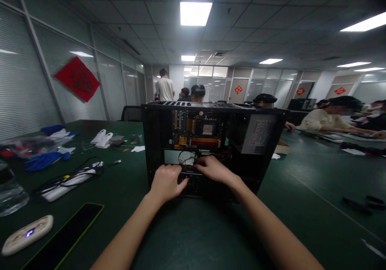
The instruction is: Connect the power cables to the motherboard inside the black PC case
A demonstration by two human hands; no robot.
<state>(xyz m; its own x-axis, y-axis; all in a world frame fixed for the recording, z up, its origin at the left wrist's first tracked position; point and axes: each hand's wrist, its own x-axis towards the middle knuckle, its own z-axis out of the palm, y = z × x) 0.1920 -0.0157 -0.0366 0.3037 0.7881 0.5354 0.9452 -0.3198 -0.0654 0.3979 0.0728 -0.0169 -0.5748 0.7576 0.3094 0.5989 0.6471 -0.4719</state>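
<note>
An open black computer case [157, 141] stands on the green table [301, 205] in front of me, its motherboard [196, 131] and grey power supply [259, 135] facing me. Both my hands reach into its lower bay. My left hand [165, 181] is curled on the near edge of a black drive unit [188, 180] at the bottom of the case. My right hand [212, 168] lies over the top of the same unit, fingers bent and pointing left near a bundle of cables [185, 157].
On the left lie a power strip with black cables [69, 179], a dark phone [64, 236], a white device with a lit dot [27, 234], blue gloves [42, 161] and a plastic bottle [10, 191]. Other people sit at tables behind and to the right.
</note>
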